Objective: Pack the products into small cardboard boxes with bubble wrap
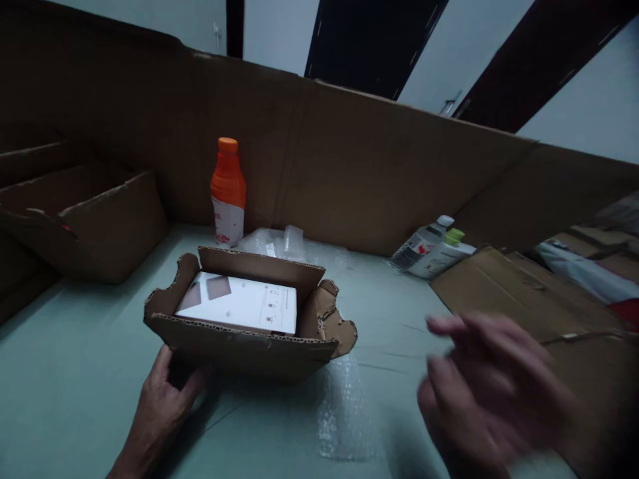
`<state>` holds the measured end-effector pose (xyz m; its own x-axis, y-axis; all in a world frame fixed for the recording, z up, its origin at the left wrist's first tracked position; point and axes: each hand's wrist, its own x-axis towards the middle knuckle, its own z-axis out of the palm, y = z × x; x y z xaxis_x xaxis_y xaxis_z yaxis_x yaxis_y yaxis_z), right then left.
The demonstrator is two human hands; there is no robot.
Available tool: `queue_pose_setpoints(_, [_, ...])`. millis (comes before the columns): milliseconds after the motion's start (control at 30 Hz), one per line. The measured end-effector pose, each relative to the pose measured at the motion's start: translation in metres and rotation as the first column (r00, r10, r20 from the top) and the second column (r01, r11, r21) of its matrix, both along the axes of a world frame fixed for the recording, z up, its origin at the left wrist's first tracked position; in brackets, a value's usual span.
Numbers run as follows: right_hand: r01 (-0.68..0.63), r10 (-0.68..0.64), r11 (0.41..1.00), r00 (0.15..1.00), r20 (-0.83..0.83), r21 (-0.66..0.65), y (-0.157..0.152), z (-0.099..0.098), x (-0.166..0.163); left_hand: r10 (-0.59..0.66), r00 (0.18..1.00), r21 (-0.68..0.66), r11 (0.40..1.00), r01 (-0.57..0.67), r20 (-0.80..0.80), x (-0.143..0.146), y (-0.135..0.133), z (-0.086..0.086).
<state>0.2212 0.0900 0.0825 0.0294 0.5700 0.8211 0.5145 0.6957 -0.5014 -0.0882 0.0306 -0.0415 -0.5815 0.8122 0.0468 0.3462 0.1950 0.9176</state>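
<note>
Cardboard box (239,346) sits on the table (74,372), open top up, long axis running nine to three. Inside, white carton (239,303) lies flat along that line. Left hand (162,392) grips the box's corner at seven o'clock. Right hand (489,392), blurred, fingers spread and empty, hovers at four. Orange bottle (228,193) stands upright at twelve.

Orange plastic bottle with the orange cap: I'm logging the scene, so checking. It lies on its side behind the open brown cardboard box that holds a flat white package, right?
No. The head view shows the orange plastic bottle stands upright, not on its side. It is behind the open brown cardboard box that holds the flat white package.
</note>
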Motion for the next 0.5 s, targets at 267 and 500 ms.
queue_pose_setpoints(267, [0.146, 0.055, 0.724, 0.962, 0.269, -0.674, 0.211, -0.059, -0.050, 0.021, 0.999, -0.123, 0.992, -0.025, -0.039, 0.002, -0.001, 0.000])
queue_pose_setpoints(500, [0.254, 0.009, 0.598, 0.946, 0.324, -0.760, 0.276, -0.096, -0.104, 0.058, 0.996, -0.184, 0.980, -0.069, -0.063, 0.001, -0.001, -0.007])
